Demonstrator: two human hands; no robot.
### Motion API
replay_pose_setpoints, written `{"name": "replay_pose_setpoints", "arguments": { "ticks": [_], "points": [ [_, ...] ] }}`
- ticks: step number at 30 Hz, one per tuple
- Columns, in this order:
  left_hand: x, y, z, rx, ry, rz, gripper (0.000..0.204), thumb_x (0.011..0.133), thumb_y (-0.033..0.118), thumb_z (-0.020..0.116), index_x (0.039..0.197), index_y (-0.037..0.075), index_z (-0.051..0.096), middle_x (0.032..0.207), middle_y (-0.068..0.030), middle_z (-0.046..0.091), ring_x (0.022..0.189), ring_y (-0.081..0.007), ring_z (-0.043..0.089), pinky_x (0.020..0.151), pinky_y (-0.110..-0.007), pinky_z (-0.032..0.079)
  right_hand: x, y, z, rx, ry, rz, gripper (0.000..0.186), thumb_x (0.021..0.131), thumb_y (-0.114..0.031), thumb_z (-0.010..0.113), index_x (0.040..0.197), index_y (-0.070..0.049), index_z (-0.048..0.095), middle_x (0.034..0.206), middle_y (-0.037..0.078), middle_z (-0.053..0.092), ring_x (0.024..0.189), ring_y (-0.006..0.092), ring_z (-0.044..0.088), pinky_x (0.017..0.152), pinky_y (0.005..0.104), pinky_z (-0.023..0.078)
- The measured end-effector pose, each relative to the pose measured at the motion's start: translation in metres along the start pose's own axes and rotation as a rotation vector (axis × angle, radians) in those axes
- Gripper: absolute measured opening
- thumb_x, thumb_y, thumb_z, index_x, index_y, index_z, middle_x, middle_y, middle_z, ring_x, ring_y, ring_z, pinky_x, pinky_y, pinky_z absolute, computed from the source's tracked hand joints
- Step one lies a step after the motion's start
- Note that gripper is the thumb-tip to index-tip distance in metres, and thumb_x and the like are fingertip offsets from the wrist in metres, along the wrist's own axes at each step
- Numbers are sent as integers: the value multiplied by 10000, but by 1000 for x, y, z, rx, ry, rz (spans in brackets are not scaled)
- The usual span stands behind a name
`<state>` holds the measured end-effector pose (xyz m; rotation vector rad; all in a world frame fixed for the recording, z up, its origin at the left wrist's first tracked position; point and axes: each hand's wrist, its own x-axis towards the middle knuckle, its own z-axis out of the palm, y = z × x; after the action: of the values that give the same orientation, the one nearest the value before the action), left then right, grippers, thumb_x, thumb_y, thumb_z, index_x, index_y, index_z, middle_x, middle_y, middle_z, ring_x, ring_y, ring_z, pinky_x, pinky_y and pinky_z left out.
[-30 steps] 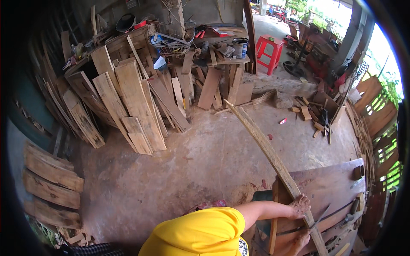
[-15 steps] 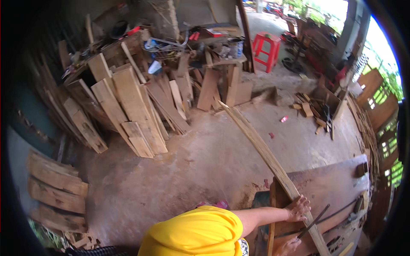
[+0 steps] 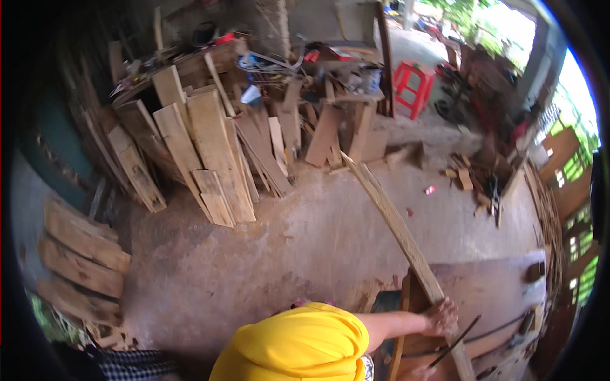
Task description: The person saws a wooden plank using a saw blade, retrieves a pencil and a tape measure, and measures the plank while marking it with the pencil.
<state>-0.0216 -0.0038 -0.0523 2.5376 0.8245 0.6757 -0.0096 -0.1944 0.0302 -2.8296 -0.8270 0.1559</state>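
My left arm, in a yellow sleeve, reaches rightward. My left hand (image 3: 440, 315) is closed around a long, pale plank (image 3: 394, 225), which slants from the open floor to the lower right, over a dark wooden work surface (image 3: 483, 286). My right hand (image 3: 419, 374), partly cut off and blurred at the lower edge, grips a long, dark, thin tool (image 3: 454, 343) that slants up across the plank below my left hand.
Boards (image 3: 219, 152) lean along the back. Curved slabs (image 3: 79, 267) stand at the left, checked cloth (image 3: 133, 365) below. A red stool (image 3: 416, 79) is at the back right. Offcuts (image 3: 464, 178) lie on the concrete floor (image 3: 267, 267), beside a slatted wooden fence (image 3: 565, 184).
My right hand has moved down and left with the dark tool, nearly out of view. My left hand stays on the plank. The view has shifted slightly.
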Motion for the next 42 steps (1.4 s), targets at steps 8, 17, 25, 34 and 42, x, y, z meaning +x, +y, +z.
{"name": "replay_pose_setpoints", "arguments": {
  "ticks": [8, 17, 25, 34, 42],
  "points": [
    [16, -4, -27, 219, 149, 84, 481, 809, 571, 586, 1053, 161, 641, 1092, -84, 573, 1068, -276, 493, 950, -473, 335, 73, 3, 16, 397, 69, -88, 309, 998, -321, 453, 964, -38, 573, 930, 243, 630, 871, 447, 608, 726, 515, 472],
    [18, 2, -32, 80, 89, 79, 554, 758, 530, 640, 1100, 94, 641, 1035, -143, 624, 1027, -309, 559, 942, -472, 374, 72, 37, 42, 530, 176, -267, 281, 1005, -252, 423, 903, -62, 603, 921, 155, 598, 882, 347, 598, 752, 401, 485],
    [-48, -22, -1, 150, 337, 183, 472, 866, 382, 575, 1219, 77, 506, 1299, -158, 444, 1252, -346, 387, 1014, -539, 292, 83, 39, 42, 1101, -333, 191, 380, 959, -457, 548, 1080, -98, 567, 647, 2, 487, 519, 134, 517, 385, 262, 383],
    [-233, -154, -83, -51, 87, 127, 541, 872, 308, 598, 1370, 168, 440, 1364, -135, 421, 1318, -335, 346, 1045, -522, 274, 38, -7, 29, 432, 316, 101, 515, 885, -493, 631, 1194, -82, 600, 1128, 233, 601, 1000, 451, 579, 857, 525, 488],
    [-456, -386, -266, 344, 80, -518, 148, 865, 277, 578, 951, 201, 671, 1056, -54, 596, 1074, -286, 533, 875, -487, 383, -8, -178, 63, 340, 334, -432, 414, 892, -415, 638, 1147, -89, 621, 1103, 224, 596, 964, 438, 585, 819, 517, 495]
  ]
}}
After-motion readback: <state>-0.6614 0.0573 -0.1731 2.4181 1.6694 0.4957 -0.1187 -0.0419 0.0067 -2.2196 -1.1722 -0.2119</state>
